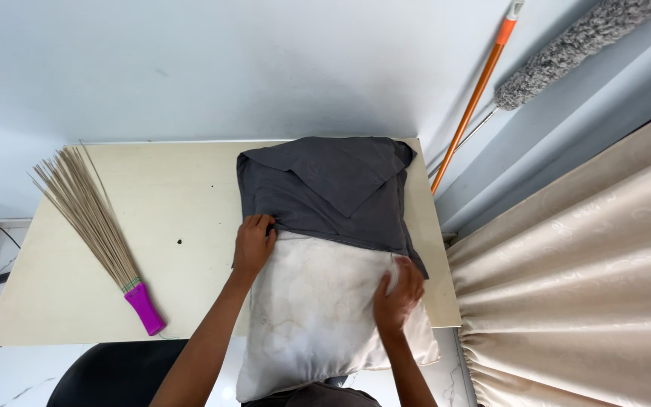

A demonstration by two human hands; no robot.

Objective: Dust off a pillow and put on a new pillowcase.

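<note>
Meanwhile, both hands worked at a white, stained pillow [318, 316] lying on the pale cream surface [175, 203] — its far half already inside a dark grey fabric pillowcase [325, 188], its near end hanging over the front edge. The left hand [253, 245] was closed, pinching the pillowcase's open hem. The right hand [398, 295] curled over the pillow's right side; it seemed to grip the edge, though the fingers were partly hidden. A straw broom with a magenta handle [96, 226] lay well apart — left of the pillow.
</note>
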